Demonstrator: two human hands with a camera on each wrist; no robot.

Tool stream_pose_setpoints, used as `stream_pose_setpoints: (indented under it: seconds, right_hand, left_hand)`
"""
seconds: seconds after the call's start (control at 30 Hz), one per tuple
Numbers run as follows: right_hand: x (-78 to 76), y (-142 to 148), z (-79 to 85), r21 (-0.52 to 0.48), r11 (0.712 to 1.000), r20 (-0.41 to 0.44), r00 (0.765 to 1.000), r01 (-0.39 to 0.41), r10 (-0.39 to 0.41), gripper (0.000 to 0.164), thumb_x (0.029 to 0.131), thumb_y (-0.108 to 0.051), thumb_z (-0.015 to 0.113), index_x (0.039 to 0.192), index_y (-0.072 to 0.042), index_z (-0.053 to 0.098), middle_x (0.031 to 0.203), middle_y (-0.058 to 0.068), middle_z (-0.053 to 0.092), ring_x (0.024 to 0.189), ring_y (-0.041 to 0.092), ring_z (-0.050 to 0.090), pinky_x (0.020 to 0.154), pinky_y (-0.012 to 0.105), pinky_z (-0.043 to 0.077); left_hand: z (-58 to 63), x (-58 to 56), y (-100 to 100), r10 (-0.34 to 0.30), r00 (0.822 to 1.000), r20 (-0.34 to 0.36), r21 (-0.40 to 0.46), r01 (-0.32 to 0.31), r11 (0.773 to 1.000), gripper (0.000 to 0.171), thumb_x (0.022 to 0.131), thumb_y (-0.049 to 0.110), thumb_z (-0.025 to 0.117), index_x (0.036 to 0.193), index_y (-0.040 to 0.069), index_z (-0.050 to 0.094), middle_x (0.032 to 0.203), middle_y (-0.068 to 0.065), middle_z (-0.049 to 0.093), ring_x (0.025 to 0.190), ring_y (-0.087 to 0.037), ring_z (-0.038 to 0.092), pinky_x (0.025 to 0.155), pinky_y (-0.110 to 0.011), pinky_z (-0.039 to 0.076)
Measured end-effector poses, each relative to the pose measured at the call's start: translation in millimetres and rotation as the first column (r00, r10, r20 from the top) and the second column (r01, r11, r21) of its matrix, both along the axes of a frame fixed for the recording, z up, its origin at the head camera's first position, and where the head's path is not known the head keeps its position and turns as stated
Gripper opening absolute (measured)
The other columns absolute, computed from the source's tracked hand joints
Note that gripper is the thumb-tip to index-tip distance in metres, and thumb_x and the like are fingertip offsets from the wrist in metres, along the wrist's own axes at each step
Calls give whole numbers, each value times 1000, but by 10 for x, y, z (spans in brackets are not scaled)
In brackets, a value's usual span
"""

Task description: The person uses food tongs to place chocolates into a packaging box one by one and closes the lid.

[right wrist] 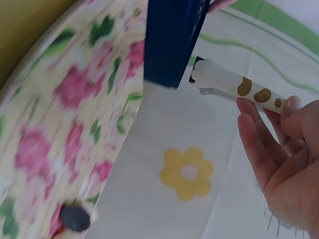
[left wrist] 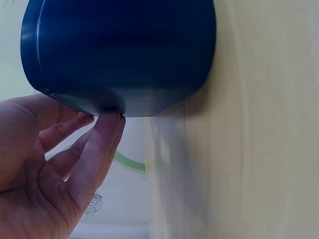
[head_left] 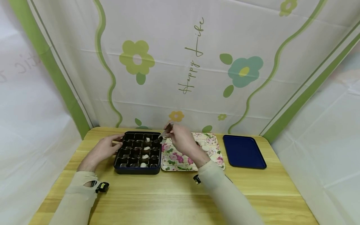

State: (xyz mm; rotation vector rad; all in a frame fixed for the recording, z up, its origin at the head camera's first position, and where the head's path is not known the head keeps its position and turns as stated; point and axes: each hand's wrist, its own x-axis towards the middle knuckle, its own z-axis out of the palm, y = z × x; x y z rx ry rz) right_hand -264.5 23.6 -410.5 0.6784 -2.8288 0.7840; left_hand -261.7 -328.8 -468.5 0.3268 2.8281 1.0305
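My right hand [head_left: 181,139] pinches white tongs [right wrist: 239,85] with brown spots and a paw-shaped end. A small dark piece [right wrist: 195,68] shows at the paw end, over the far right corner of a dark blue box [head_left: 137,170]. Inside the box sits a black divided insert; white pieces [head_left: 145,157] stand in one column of compartments, darker contents are hard to make out. Against the box's left wall rest the fingertips of my left hand [head_left: 105,149], fingers fairly straight. A floral tray [head_left: 180,164] lies right of the box, partly hidden under my right forearm.
On the floral tray lie a few small dark and white pieces [head_left: 204,147], beside my right wrist. Farther right a flat dark blue lid [head_left: 244,151] rests on the wooden table [head_left: 157,200]. A printed curtain [head_left: 168,78] hangs right behind the table's back edge.
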Motion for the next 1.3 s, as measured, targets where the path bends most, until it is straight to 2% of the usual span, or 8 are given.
stream_pose_setpoints:
  seconds: [0.23, 0.4, 0.73, 0.93, 1.07, 1.17, 1.3]
  right_hand:
    - [-22, -372, -9, 86, 995, -84, 995, -45, 52, 17, 109, -29, 59, 119, -19, 69, 96, -5, 77, 70, 5, 66, 56, 18, 48]
    - [-8, -624, -31, 141, 987, -114, 989, -77, 93, 18, 110, -28, 57, 124, -20, 65, 96, -7, 77, 70, 3, 66, 54, 14, 45]
    - [-18, -976, -94, 209, 973, -83, 990, -97, 116, 24, 111, -31, 54, 132, -20, 60, 98, -8, 75, 62, 0, 57, 47, 16, 39]
    - [-36, -1001, -113, 193, 976, -45, 993, -96, 106, 28, 110, -37, 53, 132, -21, 59, 86, -9, 68, 55, 2, 54, 45, 19, 37]
    - [-45, -943, -99, 124, 987, -31, 994, -105, 109, 28, 108, -40, 56, 127, -21, 59, 78, -10, 64, 55, 4, 54, 46, 19, 38]
    - [-45, -875, -72, 72, 991, -35, 993, -110, 113, 24, 107, -39, 58, 126, -23, 60, 79, -10, 66, 55, 4, 54, 46, 19, 40]
    - [-28, -754, -43, 39, 994, -44, 994, -102, 104, 22, 107, -36, 59, 125, -23, 61, 91, -8, 73, 59, 2, 55, 49, 18, 43]
  left_hand:
    - [-12, -1, -3, 5, 1000, 5, 16, -6, 1000, 53, 109, 18, 55, 159, 3, 45, 146, -32, 60, 117, -45, 71, 81, -38, 66]
    - [-13, 2, -5, 4, 1000, -3, 8, -4, 1000, 53, 109, 18, 55, 159, 3, 45, 146, -32, 60, 117, -46, 71, 81, -38, 66]
    - [6, 15, -3, 4, 1000, 10, 2, -4, 1000, 54, 109, 18, 55, 160, 3, 44, 150, -33, 56, 121, -48, 69, 84, -41, 66]
    - [1, 12, -5, 1, 1000, 1, -3, -1, 1000, 54, 109, 19, 55, 159, 3, 44, 151, -32, 56, 121, -48, 69, 85, -43, 66]
    - [10, 14, 3, 1, 1000, 1, -2, -1, 1000, 53, 109, 18, 55, 159, 3, 45, 149, -32, 57, 119, -47, 70, 84, -42, 65]
    - [11, 9, 5, 2, 1000, -1, -4, -2, 1000, 53, 109, 18, 56, 159, 4, 45, 147, -32, 59, 117, -46, 71, 82, -41, 65]
    - [9, 1, 5, -1, 1000, -3, -3, 1, 1000, 53, 109, 18, 55, 159, 4, 45, 146, -32, 61, 116, -45, 71, 82, -40, 65]
